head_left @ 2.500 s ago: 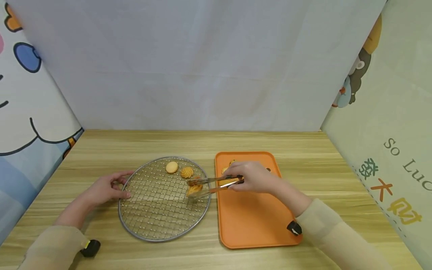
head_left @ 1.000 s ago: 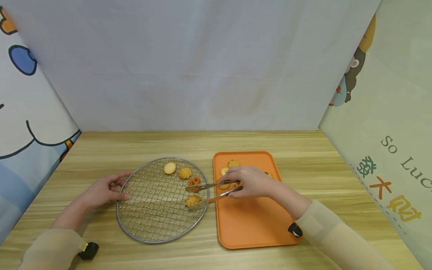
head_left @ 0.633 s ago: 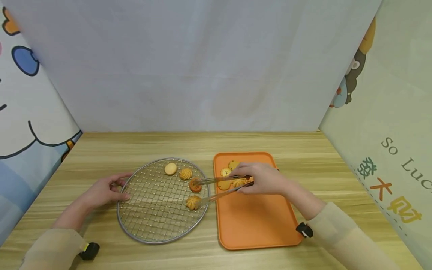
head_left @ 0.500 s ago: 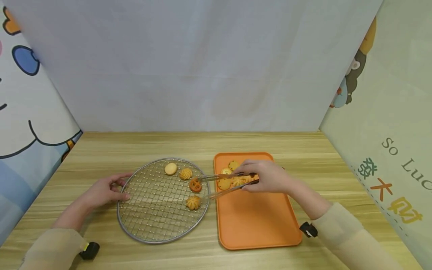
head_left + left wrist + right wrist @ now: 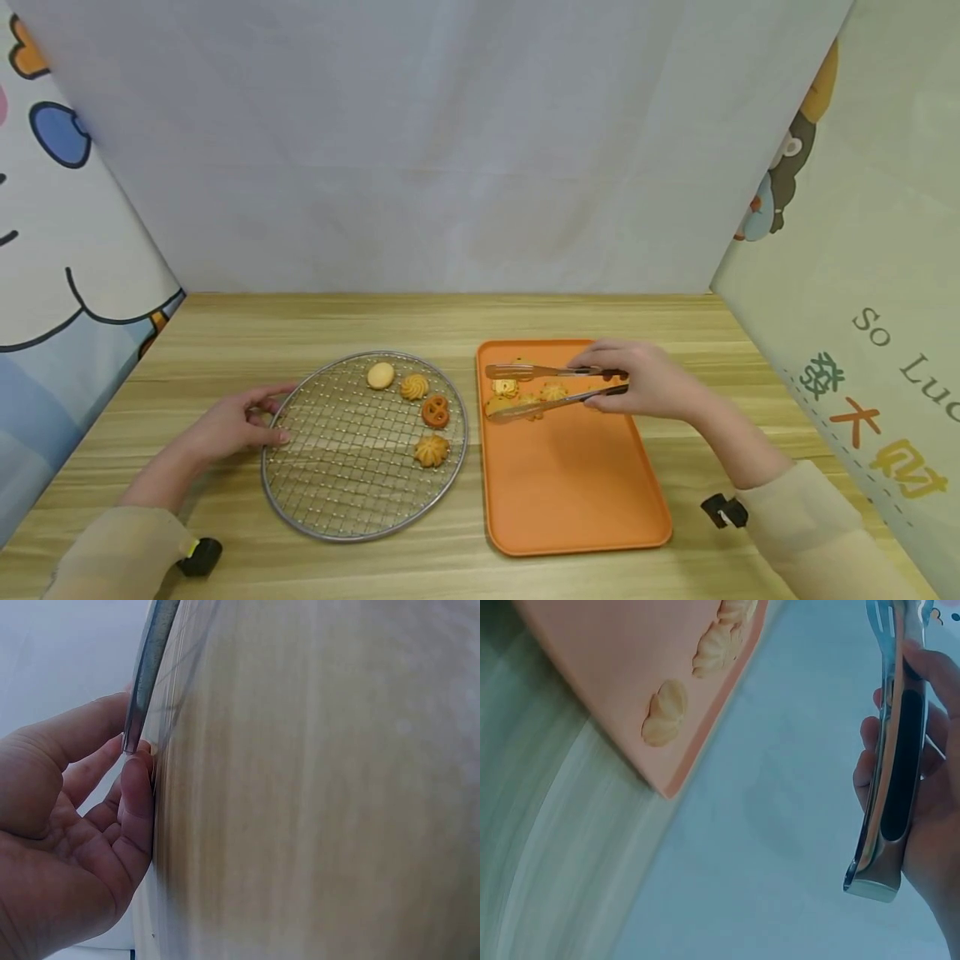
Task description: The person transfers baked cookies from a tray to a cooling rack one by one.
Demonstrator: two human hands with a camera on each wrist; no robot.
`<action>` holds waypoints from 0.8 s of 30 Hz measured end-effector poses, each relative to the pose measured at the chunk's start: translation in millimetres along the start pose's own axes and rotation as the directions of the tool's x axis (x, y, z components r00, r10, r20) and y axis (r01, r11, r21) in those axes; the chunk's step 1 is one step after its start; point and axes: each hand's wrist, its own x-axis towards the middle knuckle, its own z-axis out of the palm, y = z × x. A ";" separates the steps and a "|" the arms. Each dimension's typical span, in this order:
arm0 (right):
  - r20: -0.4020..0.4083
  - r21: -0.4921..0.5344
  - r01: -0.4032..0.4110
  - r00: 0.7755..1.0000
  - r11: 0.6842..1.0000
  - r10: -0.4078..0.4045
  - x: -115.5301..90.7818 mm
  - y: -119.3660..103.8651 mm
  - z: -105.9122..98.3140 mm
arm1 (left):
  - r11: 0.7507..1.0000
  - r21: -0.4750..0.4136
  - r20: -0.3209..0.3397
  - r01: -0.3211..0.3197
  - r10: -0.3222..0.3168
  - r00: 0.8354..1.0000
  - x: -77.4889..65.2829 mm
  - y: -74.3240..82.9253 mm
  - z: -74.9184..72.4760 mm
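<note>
My left hand point(image 5: 236, 427) holds the left rim of a round wire rack point(image 5: 345, 467), its thumb over the metal edge. In the left wrist view, the rim point(image 5: 150, 667) passes between thumb and fingers. On the rack lie a plain round cookie point(image 5: 380, 375), a swirl cookie point(image 5: 414, 386), a pretzel point(image 5: 435, 412) and a star-shaped piped cookie point(image 5: 431, 451). My right hand point(image 5: 648, 379) grips metal tongs point(image 5: 547, 372) with dark handles. The tong arms are spread over cookies point(image 5: 553, 392) on an orange tray point(image 5: 573, 492), with nothing between their tips.
The rack and tray stand side by side on a wood-grain table point(image 5: 360, 321), a narrow strip of tabletop between them. Behind rises a pale cloth wall point(image 5: 450, 167); printed panels flank both sides. Some tray cookies are partly hidden by the tongs.
The tongs let go of the pretzel on the rack. My right hand has carried them open to the right, over the tray. My left hand stays at the rim.
</note>
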 end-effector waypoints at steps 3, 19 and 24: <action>-0.024 0.017 -0.004 1.000 1.000 0.004 -8.9 7.3 -3.7 | 1.000 -0.005 -0.001 -0.006 0.006 1.000 0.2 0.0 1.0; -0.103 0.025 -0.021 0.994 0.999 0.023 -54.5 42.2 -12.2 | 1.000 0.030 -0.013 -0.008 0.008 1.000 3.0 -5.8 1.4; -0.112 0.026 -0.019 0.993 0.999 0.022 -65.2 53.6 -11.8 | 0.999 0.033 -0.017 0.001 0.000 1.000 2.7 -4.8 0.5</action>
